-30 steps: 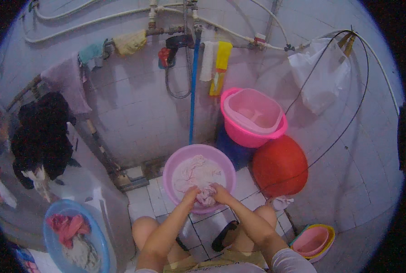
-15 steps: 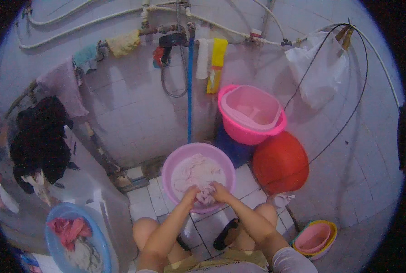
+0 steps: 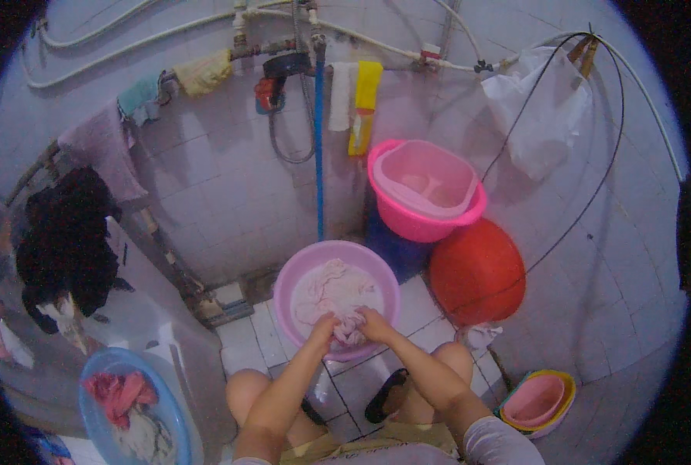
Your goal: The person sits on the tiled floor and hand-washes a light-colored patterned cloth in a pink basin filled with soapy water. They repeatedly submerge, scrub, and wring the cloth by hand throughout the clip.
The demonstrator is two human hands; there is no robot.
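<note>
A round light-purple basin [image 3: 286, 288] stands on the tiled floor in front of me, with whitish water in it. Wet pale-pink cloth [image 3: 335, 288] lies spread and crumpled inside. Both my hands reach into the near part of the basin. My left hand [image 3: 325, 326] grips the cloth's bunched near end from one side, and my right hand [image 3: 373, 323] grips it from the other, close together. The fingertips are partly hidden in the folds. What kind of garment the cloth is, I cannot tell.
Left, a blue basin [image 3: 90, 411] holds red and grey clothes beside a white appliance [image 3: 156, 287] with black clothing [image 3: 70, 244] on top. Pink basins [image 3: 423, 221] stand behind on a dark blue container, next to a red basin [image 3: 477, 271]. Small stacked basins [image 3: 535, 403] sit at right.
My hands stay on the bunched cloth and have shifted only slightly, the cloth's folds changing a little. The whole view has moved a touch.
</note>
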